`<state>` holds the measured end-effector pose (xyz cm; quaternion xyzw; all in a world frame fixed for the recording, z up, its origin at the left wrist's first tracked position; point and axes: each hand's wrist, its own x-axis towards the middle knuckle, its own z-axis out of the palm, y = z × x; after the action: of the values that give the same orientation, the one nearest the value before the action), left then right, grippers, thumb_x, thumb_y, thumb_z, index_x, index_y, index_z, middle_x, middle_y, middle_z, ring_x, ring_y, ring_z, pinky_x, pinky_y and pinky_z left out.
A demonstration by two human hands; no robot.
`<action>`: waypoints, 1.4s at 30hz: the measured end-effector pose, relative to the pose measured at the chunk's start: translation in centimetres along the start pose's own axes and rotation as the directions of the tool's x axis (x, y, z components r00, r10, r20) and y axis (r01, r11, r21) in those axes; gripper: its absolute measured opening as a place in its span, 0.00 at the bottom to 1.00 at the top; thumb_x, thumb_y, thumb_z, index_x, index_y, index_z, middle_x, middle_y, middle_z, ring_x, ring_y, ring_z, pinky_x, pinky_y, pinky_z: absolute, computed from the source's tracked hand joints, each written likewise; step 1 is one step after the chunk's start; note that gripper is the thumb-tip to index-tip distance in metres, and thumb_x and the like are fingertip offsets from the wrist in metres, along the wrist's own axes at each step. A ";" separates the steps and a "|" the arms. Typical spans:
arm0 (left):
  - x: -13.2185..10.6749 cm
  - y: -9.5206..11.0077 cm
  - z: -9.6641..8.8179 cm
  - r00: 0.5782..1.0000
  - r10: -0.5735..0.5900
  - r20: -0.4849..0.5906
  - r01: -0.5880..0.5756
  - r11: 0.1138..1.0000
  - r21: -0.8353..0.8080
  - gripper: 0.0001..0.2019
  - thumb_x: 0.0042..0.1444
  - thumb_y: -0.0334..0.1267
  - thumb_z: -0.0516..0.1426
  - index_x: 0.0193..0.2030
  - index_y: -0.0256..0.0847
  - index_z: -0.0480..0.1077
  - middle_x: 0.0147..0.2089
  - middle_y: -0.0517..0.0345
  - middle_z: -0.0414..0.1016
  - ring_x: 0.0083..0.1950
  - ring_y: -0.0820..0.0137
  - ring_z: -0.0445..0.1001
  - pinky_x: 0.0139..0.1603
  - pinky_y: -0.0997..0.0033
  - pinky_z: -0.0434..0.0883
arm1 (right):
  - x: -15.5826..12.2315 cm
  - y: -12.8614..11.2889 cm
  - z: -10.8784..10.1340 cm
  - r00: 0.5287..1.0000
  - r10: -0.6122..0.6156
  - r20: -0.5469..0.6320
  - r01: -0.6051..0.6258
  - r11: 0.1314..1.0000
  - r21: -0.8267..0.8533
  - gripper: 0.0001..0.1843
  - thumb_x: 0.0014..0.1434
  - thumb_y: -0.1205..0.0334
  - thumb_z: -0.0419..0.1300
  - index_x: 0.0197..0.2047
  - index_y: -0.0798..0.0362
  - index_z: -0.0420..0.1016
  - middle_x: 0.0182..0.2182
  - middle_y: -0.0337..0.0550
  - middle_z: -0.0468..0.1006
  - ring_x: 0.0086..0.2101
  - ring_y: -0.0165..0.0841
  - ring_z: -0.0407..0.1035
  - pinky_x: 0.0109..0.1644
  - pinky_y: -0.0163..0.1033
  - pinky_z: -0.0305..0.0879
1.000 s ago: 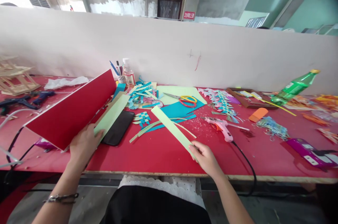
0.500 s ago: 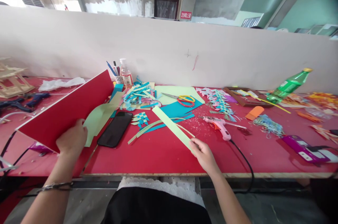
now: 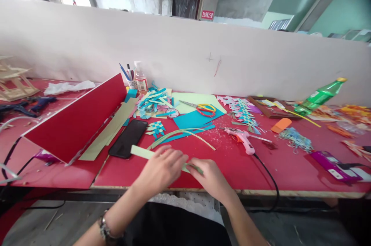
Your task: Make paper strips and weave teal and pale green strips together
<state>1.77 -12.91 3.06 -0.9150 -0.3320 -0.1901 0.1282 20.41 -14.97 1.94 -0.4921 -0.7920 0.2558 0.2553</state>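
A pale green paper strip [image 3: 141, 151] runs across the front of the red table, below my two hands. My right hand [image 3: 210, 178] pinches its right end between thumb and fingers. My left hand [image 3: 166, 167] is closed over the strip's middle, its fingertips partly hidden. Just behind lie narrow curved green strips [image 3: 176, 131] and a blue strip [image 3: 188, 132]. A small woven blue-and-green paper piece [image 3: 155, 128] lies beside the black phone [image 3: 127, 138]. Scissors [image 3: 199, 107] with yellow and red handles rest on blue paper [image 3: 188, 119].
A red board [image 3: 78, 118] stands slanted at left, with green paper strips [image 3: 108, 130] along its foot. To the right are a pink glue gun [image 3: 242, 138] with a cord, a purple power strip [image 3: 333, 165] and a tilted green bottle [image 3: 321, 97]. Paper scraps [image 3: 155, 101] pile up at the back.
My left hand has left the red board and come right, onto the paper strip. My right hand has drawn the strip nearer and turned it flatter across the table.
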 end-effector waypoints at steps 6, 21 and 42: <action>0.4 1.5 1.2 0.997 0.083 -0.004 -0.083 0.996 -0.013 0.08 0.55 0.29 0.45 0.27 0.38 0.59 0.20 0.63 0.65 0.21 0.74 0.64 0.28 0.71 0.60 | 0.5 -0.7 -0.4 0.996 -0.069 0.050 0.067 0.997 0.045 0.13 0.57 0.62 0.47 0.23 0.53 0.64 0.20 0.38 0.68 0.23 0.28 0.62 0.25 0.31 0.51; -4.9 -6.7 -0.7 0.981 0.003 0.193 -0.038 0.983 0.181 0.11 0.55 0.31 0.45 0.24 0.40 0.62 0.17 0.63 0.66 0.19 0.74 0.63 0.28 0.72 0.57 | -2.1 3.6 -5.3 0.994 0.065 0.086 -0.071 0.995 0.066 0.16 0.56 0.57 0.47 0.21 0.53 0.65 0.17 0.35 0.63 0.20 0.27 0.55 0.24 0.31 0.48; -0.9 0.8 -0.9 0.972 0.038 0.233 0.052 0.929 -0.367 0.19 0.59 0.41 0.43 0.22 0.37 0.65 0.17 0.61 0.66 0.19 0.77 0.63 0.21 0.76 0.51 | 0.2 -0.5 -0.1 0.908 -0.414 0.066 0.410 0.845 -0.344 0.07 0.43 0.72 0.48 0.17 0.54 0.58 0.14 0.33 0.61 0.18 0.24 0.49 0.28 0.33 0.47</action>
<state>1.41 -14.33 3.45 -0.9375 -0.3063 -0.1397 -0.0878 20.08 -14.92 2.40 -0.3494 -0.9104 0.0474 0.2165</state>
